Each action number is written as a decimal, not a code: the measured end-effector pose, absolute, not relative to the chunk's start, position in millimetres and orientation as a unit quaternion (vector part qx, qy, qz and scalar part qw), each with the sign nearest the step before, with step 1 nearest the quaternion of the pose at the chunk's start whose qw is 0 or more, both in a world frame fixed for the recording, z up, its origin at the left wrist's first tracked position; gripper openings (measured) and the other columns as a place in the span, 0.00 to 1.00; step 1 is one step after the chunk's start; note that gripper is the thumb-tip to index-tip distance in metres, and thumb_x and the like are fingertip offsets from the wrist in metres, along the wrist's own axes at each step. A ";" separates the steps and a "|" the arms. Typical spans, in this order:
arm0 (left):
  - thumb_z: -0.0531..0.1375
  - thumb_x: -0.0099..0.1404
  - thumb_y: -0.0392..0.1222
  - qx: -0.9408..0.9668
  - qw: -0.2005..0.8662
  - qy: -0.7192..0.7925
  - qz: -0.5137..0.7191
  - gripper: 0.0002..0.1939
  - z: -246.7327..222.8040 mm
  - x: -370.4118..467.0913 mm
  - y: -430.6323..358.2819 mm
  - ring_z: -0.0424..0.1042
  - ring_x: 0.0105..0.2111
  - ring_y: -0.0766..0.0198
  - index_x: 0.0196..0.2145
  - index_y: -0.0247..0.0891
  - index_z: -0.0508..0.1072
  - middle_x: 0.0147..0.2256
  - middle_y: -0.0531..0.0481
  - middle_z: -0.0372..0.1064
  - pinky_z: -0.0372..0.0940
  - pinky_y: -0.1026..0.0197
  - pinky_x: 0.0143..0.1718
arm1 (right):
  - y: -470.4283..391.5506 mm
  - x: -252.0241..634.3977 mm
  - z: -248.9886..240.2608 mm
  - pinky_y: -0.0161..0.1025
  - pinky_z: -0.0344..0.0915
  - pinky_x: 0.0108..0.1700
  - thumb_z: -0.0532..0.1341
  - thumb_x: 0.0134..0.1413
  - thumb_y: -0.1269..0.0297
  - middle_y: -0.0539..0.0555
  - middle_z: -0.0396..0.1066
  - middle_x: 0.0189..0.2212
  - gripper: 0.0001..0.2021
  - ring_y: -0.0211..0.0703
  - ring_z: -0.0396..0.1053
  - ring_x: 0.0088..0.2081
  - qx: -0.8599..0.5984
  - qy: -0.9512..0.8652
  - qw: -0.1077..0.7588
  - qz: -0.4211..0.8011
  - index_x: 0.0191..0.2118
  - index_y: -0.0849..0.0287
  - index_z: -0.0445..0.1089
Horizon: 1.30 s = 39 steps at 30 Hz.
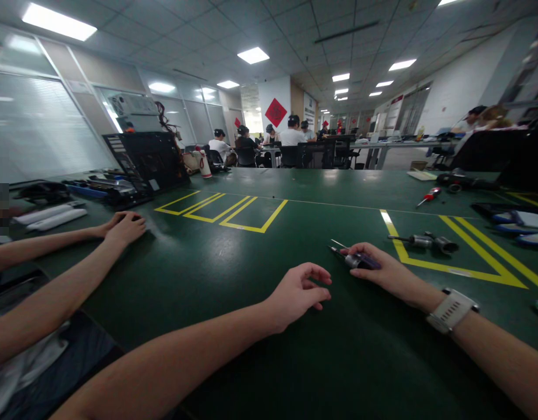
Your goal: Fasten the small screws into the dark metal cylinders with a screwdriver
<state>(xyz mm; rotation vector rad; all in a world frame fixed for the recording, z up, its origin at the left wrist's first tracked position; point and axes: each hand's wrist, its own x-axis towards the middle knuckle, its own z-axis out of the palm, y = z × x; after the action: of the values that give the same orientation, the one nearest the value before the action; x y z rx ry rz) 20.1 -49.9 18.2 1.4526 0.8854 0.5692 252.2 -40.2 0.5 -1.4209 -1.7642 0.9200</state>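
My right hand (376,269), with a pale watch on its wrist, is closed around a dark cylindrical tool with a thin metal tip (357,261). The tip points up and to the left, low over the green table (199,280); its exact kind I cannot make out. To the left of it, my left hand (299,291) has its fingers apart and slightly curled, with nothing in them. Beyond my right hand, a dark metal part with a slim shaft (420,240) lies inside a yellow tape outline (453,268), next to a short dark cylinder (444,245).
Another person's hands (124,227) rest on the table at the left. A red-handled screwdriver (429,197) lies at the far right, near blue-and-white items (525,224). A black open-framed case (150,160) stands at the back left. Yellow outlines (243,226) mark the table's middle.
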 end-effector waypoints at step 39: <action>0.59 0.58 0.40 0.759 0.408 0.400 0.313 0.15 0.4 16.9 -35.9 0.70 0.40 0.59 0.44 0.38 0.68 0.41 0.46 0.70 0.64 0.55 0.43 | -63.1 190.8 9.1 0.48 0.57 0.55 0.60 0.51 0.62 0.54 0.66 0.51 0.16 0.46 0.64 0.52 -0.463 -0.539 0.521 0.472 0.48 0.53 0.65</action>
<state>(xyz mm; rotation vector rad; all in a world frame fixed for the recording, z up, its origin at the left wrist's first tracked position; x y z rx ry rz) 16.9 -35.9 0.4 1.9131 1.0087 0.7884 190.8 -63.1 9.1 -1.1093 -1.2926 1.1306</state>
